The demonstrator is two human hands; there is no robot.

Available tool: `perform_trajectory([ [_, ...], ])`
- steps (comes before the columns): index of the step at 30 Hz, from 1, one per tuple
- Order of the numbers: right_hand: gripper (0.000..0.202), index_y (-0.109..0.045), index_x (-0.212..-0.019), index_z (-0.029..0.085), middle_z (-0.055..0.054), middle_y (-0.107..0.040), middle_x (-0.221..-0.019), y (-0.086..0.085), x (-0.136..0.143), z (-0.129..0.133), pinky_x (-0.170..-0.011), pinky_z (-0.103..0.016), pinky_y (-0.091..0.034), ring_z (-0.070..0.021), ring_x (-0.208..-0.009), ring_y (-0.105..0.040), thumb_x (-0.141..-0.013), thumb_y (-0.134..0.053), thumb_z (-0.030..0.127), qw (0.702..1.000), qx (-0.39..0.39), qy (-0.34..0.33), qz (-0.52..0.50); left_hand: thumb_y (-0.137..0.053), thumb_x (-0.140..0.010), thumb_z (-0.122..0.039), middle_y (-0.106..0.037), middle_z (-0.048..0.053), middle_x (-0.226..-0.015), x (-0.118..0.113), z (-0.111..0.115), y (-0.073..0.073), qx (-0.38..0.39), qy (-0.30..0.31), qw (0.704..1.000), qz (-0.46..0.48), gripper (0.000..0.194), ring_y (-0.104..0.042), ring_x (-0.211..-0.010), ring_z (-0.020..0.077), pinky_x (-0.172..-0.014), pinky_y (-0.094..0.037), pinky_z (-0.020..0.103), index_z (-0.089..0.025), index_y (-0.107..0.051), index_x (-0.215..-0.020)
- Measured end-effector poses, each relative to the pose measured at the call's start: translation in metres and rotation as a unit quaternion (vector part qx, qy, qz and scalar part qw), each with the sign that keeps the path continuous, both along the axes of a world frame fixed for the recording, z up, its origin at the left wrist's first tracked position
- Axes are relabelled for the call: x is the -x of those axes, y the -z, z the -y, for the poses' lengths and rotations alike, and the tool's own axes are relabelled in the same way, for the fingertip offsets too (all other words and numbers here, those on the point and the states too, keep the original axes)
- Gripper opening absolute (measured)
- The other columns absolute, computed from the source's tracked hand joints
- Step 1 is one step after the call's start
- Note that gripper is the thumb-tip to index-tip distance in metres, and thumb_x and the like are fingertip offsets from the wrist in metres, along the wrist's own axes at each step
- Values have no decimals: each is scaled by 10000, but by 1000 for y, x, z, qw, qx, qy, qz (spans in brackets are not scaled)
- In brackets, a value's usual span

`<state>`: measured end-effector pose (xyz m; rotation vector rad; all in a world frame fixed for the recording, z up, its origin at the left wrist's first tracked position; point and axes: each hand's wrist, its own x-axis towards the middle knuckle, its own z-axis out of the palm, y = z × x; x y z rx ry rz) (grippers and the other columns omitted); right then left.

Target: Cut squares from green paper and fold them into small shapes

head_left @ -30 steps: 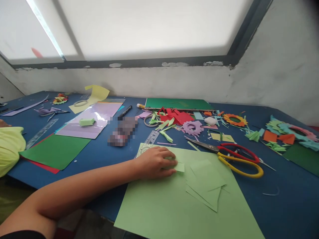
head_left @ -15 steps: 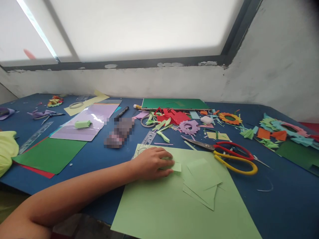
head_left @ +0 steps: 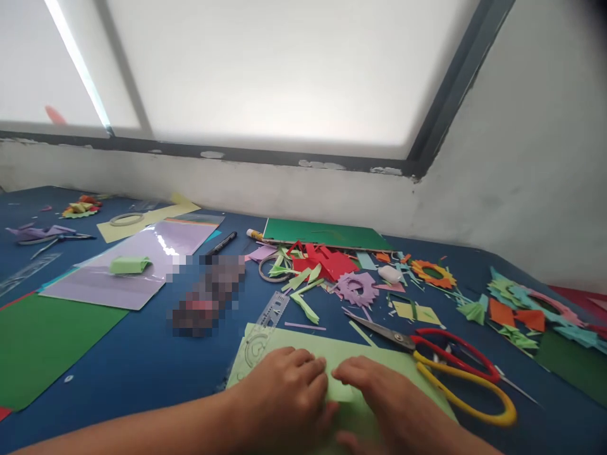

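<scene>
Both hands are over a large light green sheet (head_left: 308, 344) on the blue table. My left hand (head_left: 284, 395) has its fingers bent down on a small light green paper piece (head_left: 340, 393), which looks pressed against the sheet. Just right of it, my right hand (head_left: 393, 398) reaches in with thumb and fingers apart, close to the same piece; whether it touches the paper is unclear. A clear plastic stencil ruler (head_left: 274, 309) lies partly under the sheet's far left corner. Scissors with red and yellow handles (head_left: 403, 341) lie open at the sheet's right edge.
Red scraps (head_left: 327, 260), a purple paper ring (head_left: 356, 289) and an orange ring (head_left: 433, 274) lie beyond the sheet. On the left are a green sheet (head_left: 57, 347) and a purple packet (head_left: 142, 256) bearing a folded green piece (head_left: 129, 265). Paper rings (head_left: 545, 303) lie right.
My right hand has come into view beside the left one. My left hand appears lower in the picture, as the camera view has tilted up. The other person's yellow-green sleeve has left the view.
</scene>
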<state>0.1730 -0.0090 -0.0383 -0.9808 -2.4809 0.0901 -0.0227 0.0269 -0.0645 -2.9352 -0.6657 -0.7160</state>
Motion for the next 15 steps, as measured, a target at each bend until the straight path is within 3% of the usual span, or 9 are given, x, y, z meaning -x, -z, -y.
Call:
perform_trajectory([
  [2,251,-537,-948,167,-40,-635,-859,14,6,-10,-657,-228,-495,-159,-787,-601,-730,-643,231,996,83,19,6,-482,-827,-287,-683,100,-857,1,-3,-3,6,18,1000,4,213,-635,-764,209,-656,-523,313,-114,-606,-835],
  [5,85,-543,-819,186,-9,-613,-768,25,8,-14,-563,-218,-452,-139,-666,-575,-781,-562,112,994,87,9,61,-479,-831,-230,-689,77,-936,8,-12,-10,65,48,997,-4,179,-641,-771,180,-701,-525,286,-119,-612,-874],
  [7,105,-531,-770,195,9,-597,-734,23,7,-16,-524,-211,-425,-128,-613,-555,-804,-534,96,993,73,-19,91,-510,-835,-276,-683,61,-991,14,-18,-14,93,68,993,-1,191,-642,-799,182,-717,-526,286,-127,-614,-890],
  [10,117,-527,-807,201,11,-604,-762,13,5,-19,-532,-211,-443,-137,-630,-570,-756,-632,185,985,128,-41,110,-566,-816,-414,-671,61,-1019,18,-24,-17,111,93,989,-5,295,-637,-831,202,-717,-525,304,-129,-612,-877],
  [13,192,-529,-906,200,-10,-615,-814,5,4,-23,-593,-214,-478,-148,-691,-594,-745,-627,164,983,159,-10,87,-518,-875,-324,-680,74,-950,17,-26,-18,111,103,988,-20,226,-638,-814,183,-704,-515,283,-114,-599,-887],
  [15,222,-529,-948,205,-14,-623,-838,3,2,-26,-621,-201,-480,-145,-732,-598,-753,-600,128,984,167,-25,61,-453,-914,-252,-683,80,-902,17,-28,-19,99,108,989,-32,204,-640,-795,168,-685,-506,263,-111,-595,-877],
])
